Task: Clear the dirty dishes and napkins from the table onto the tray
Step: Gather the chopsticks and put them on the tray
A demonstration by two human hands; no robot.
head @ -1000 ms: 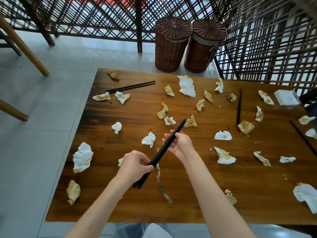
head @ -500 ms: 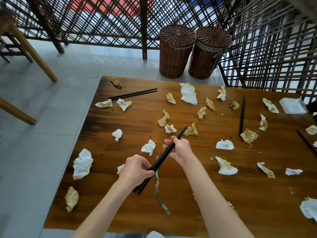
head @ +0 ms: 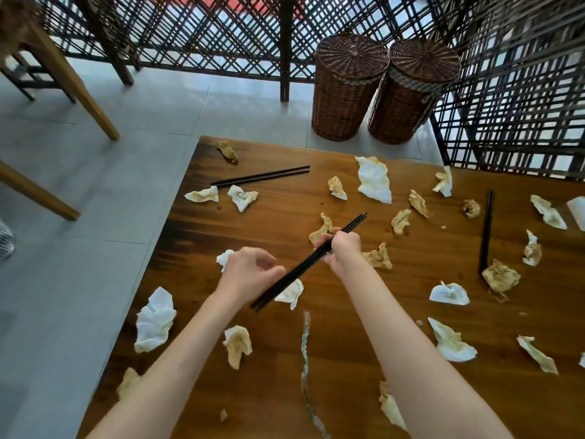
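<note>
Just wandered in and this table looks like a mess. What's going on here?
A person is clearing up after a meal. The right hand grips a pair of black chopsticks above the wooden table, and the left hand touches their lower part. Crumpled, stained napkins lie scattered all over the table, and two more pairs of chopsticks rest on it, uncollected. No tray is in view.

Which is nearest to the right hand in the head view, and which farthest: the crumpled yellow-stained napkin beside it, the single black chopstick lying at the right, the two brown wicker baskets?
From the right hand:
1. Crumpled yellow-stained napkin, just right of it.
2. Single black chopstick, further right on the table.
3. Two brown wicker baskets, on the floor beyond the table.
</note>
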